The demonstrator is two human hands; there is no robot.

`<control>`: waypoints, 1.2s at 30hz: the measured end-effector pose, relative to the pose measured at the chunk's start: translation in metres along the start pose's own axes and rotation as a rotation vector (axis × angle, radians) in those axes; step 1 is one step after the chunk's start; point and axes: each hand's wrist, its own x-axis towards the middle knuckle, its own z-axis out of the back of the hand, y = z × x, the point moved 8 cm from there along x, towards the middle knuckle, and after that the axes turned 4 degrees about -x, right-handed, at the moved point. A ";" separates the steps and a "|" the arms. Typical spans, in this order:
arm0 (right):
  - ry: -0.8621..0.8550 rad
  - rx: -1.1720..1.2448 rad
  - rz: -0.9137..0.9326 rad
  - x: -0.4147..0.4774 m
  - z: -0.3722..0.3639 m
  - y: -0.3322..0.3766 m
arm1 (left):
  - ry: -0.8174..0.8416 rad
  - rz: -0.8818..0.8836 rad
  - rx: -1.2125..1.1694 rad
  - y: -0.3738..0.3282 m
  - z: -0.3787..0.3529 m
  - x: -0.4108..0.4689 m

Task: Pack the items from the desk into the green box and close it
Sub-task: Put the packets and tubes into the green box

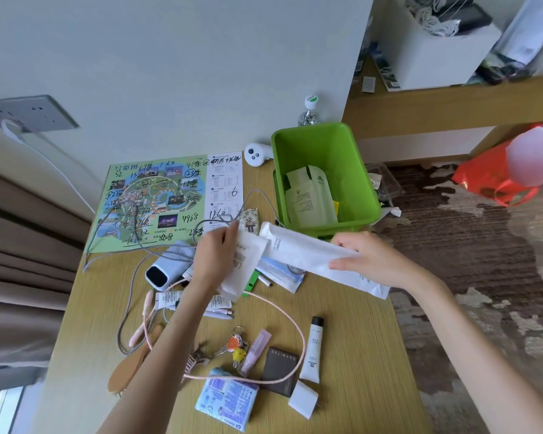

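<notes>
The green box (355, 158) stands open at the desk's far right corner, with pale green paper packets (311, 195) lying inside. My right hand (370, 258) grips a long white packet (298, 249) just in front of the box. My left hand (217, 258) holds a smaller white paper pouch (245, 270) over the desk's middle. Around them lie a white power bank (166, 270), white tubes (170, 300), keys with a yellow charm (237, 349), a dark booklet (279, 368) and a blue tissue pack (226, 402).
A map sheet (151, 202) covers the far left of the desk under a grey cable (132, 242). A pink cable (292, 321) loops across the middle. A wooden brush (132, 364), a black-capped tube (312, 352) and a white device (256, 154) also lie there. Carpet floor (467, 277) is right.
</notes>
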 end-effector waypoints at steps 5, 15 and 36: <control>-0.221 0.099 0.050 0.016 0.050 0.028 | -0.149 -0.017 -0.093 -0.053 0.031 0.029; -0.530 0.095 -0.288 0.095 0.076 -0.006 | -0.201 0.038 -0.103 -0.124 0.002 0.097; -0.736 -0.434 0.074 0.035 0.061 0.000 | -0.119 -0.191 0.001 -0.125 -0.047 0.046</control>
